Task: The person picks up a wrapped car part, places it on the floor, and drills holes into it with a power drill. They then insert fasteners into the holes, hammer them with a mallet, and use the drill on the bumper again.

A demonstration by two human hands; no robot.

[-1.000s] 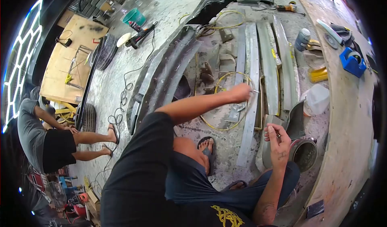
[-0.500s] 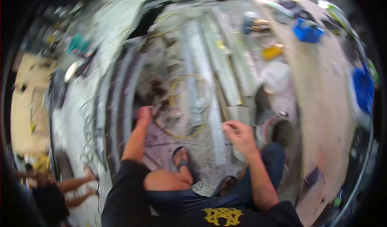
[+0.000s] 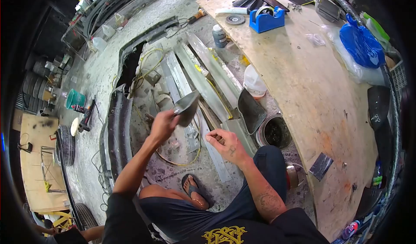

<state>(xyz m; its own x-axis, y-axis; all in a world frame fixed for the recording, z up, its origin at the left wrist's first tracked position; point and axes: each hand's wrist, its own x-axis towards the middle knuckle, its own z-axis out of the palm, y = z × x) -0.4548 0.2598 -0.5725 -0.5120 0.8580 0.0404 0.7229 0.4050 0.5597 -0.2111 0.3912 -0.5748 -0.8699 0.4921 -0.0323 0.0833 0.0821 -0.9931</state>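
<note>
My left hand (image 3: 163, 126) is closed round the edge of a dark grey, curved, scoop-shaped piece (image 3: 187, 109), which it holds tilted above the floor. To its right, my right hand (image 3: 226, 145) is curled with thumb and fingertips together; whether something small sits in the pinch is hidden. Beneath both hands lie long pale metal strips (image 3: 219, 159) and a looped yellow hose (image 3: 171, 161). A second dark curved piece (image 3: 250, 109) leans beside an open round tin (image 3: 277, 132) near my right knee.
A wooden board (image 3: 299, 84) on the right bears a blue tape dispenser (image 3: 267, 21), a grinding disc (image 3: 235, 19) and a dark sheet (image 3: 321, 166). A white tub (image 3: 254, 81) and a bottle (image 3: 219, 37) stand by its edge. A long dark bumper-like part (image 3: 118, 131) lies left.
My left hand has come up and inward, and the dark curved piece now shows clearly in it. My right hand stays pinched, further left in view. The camera view has turned.
</note>
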